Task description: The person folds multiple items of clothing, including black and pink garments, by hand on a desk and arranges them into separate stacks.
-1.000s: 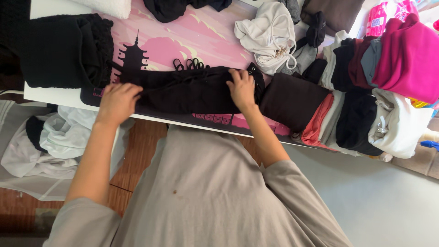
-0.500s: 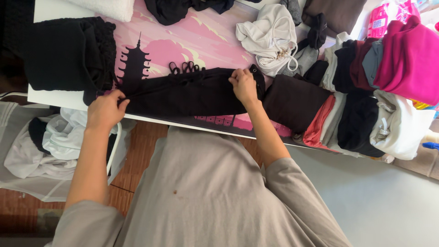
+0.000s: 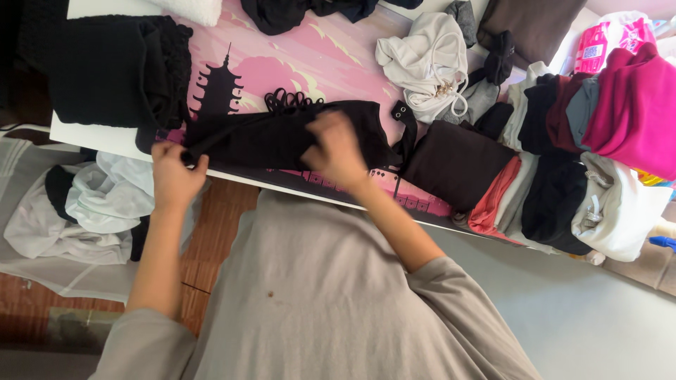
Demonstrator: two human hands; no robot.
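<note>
Garment position: the black garment [image 3: 282, 137] lies stretched across the near edge of the pink mat [image 3: 317, 56] on the white table [image 3: 91, 137], with its looped straps [image 3: 292, 100] bunched along the far side. The left hand [image 3: 174, 176] is closed on the garment's left end, pinching the fabric at the table edge. The right hand [image 3: 338, 151] lies over the middle of the garment; motion blur prevents any reading of whether its fingers are closed or spread.

Risk: the left end overhangs the table edge. A slack pinch would probably let the fabric drop toward the pale laundry [image 3: 84, 211] below. A pull from one hand only could drag the garment askew, and the straps could snag or tangle.

Visibility: black fabric shows no seams, so the garment type cannot be determined. The folded black pile [image 3: 113, 70] at upper left and the stacked clothes [image 3: 563, 141] at right are partly cut off.
</note>
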